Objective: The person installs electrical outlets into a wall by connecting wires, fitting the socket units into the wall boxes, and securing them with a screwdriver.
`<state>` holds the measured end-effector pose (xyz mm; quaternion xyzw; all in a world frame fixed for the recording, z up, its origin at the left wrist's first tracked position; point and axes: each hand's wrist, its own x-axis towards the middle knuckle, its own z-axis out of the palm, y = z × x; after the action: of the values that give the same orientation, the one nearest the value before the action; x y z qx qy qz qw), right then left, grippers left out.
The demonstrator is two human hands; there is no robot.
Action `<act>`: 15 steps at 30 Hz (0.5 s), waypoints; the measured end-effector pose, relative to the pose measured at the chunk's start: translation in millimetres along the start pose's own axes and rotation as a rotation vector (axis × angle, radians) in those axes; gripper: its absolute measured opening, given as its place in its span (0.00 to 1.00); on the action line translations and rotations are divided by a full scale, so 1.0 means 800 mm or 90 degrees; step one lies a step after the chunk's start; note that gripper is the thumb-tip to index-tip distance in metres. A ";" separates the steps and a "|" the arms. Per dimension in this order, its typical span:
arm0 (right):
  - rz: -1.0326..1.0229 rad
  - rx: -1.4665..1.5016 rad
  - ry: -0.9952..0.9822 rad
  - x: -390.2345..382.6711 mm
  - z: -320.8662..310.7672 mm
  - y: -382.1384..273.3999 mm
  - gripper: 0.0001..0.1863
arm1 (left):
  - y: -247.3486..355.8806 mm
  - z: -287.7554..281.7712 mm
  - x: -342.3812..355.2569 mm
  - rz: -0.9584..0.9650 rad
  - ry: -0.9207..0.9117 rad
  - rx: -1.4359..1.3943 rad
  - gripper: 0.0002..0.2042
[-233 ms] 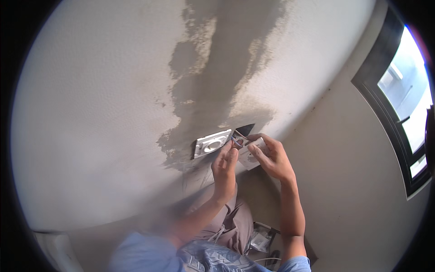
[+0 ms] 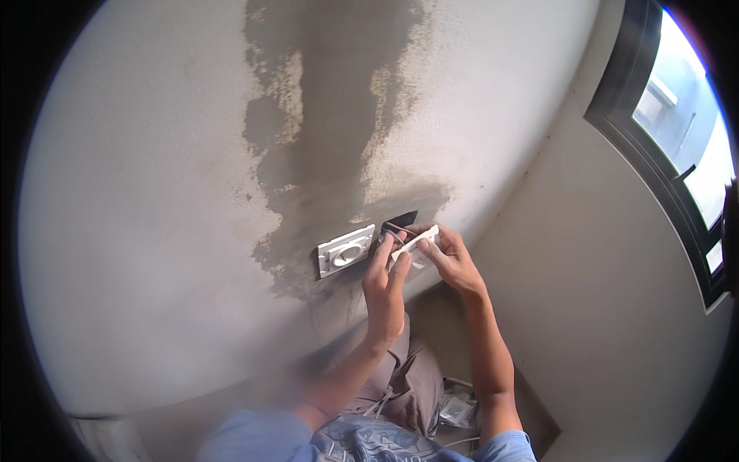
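My right hand grips a white wall socket with a square plate, thumb on its front and fingers around its far edge. The plate is tilted away from the wall. Behind it, several thin wires, one of them blue, come out of a dark opening in the wall. The fingers of my left hand are closed about the wires, beside the socket's left edge; the fingertips partly hide the contact. To the left, a second white socket sits in the wall, its mounting frame showing.
A grey plaster strip runs up the white wall above the sockets. A dark-framed window is in the side wall at right. A clear plastic bag and a pale cable lie low beside my legs.
The view has shifted, so the wall appears further left. The held socket has tipped, showing more of its edge, and my left thumb is closer to it.
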<state>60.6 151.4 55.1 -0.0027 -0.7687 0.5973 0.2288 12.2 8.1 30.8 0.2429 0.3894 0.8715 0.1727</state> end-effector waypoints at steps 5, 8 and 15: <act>-0.042 0.129 0.102 0.006 0.016 0.027 0.15 | -0.001 -0.007 0.020 0.003 -0.042 0.066 0.27; -0.023 -0.070 0.136 -0.012 0.013 0.024 0.15 | -0.012 -0.022 0.009 0.036 -0.114 0.042 0.28; -0.047 0.075 0.152 -0.056 0.002 0.037 0.18 | -0.036 -0.056 -0.010 0.052 -0.116 0.118 0.29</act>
<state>92.4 145.9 12.0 -0.0319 -0.6994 0.6279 0.3401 -3.0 -4.6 -19.2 0.3519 0.4408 0.8123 0.1489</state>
